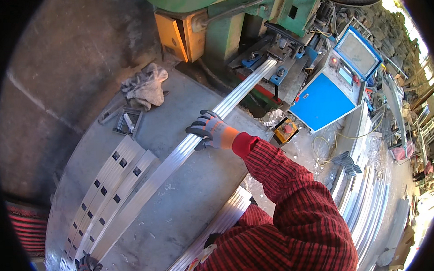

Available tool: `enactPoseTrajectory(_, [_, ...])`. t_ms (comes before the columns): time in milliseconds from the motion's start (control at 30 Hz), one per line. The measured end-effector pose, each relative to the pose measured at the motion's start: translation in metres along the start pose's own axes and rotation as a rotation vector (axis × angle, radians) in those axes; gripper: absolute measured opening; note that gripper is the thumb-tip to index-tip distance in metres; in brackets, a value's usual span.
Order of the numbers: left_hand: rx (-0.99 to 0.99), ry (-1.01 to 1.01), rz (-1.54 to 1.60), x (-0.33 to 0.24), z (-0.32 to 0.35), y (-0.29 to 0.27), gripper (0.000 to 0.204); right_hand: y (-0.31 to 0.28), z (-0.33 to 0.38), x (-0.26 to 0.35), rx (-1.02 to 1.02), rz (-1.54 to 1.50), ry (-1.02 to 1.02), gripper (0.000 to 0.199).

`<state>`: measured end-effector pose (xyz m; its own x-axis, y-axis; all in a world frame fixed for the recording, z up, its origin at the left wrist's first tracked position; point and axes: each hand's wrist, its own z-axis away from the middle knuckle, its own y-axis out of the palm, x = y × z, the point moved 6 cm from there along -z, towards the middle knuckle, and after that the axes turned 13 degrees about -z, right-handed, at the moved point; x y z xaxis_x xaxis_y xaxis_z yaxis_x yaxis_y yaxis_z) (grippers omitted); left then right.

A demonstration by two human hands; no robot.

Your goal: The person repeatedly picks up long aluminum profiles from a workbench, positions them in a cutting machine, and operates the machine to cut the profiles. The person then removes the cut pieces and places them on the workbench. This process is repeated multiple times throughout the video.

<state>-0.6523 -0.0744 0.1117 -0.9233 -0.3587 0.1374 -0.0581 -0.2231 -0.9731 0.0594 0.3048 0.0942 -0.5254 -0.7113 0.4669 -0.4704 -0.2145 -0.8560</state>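
Our right grip (211, 131), in a grey and orange glove, is clenched around a long ribbed aluminium rail (179, 156) that lies slanted across the grey worktop (200, 184). Ahead of this grip the rail runs into the green press (251, 22); behind it the rail stretches back toward our left grip (89, 268), also gloved, at the rail's near end. Whether that grip is clenched we cannot tell. Just left of the rail lie flat strips (107, 179) punched with square holes. Further left of the right grip sits a crumpled rag (146, 85). To its right stands a blue control box (324, 99).
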Motion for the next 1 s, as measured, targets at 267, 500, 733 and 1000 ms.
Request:
enactPoseTrajectory(267, [-0.172,0.263,-0.299,-0.062,0.015,-0.020,0.060,0.009,-0.004,-0.014,-0.025,0.000,-0.043,0.057])
enactPoseTrajectory(500, [0.040,-0.069,0.533,0.021,0.022,0.037,0.052,0.007,-0.015,-0.010,0.000,0.011,-0.065,0.059])
enactPoseTrajectory(733, [-0.079,0.186,-0.243,-0.062,0.011,-0.039,0.057,-0.005,-0.002,-0.005,-0.040,0.027,-0.025,0.056])
enactPoseTrajectory(1000, [-0.118,0.198,-0.168,-0.060,0.011,-0.028,0.066,0.003,-0.005,-0.017,0.006,0.012,-0.008,0.055])
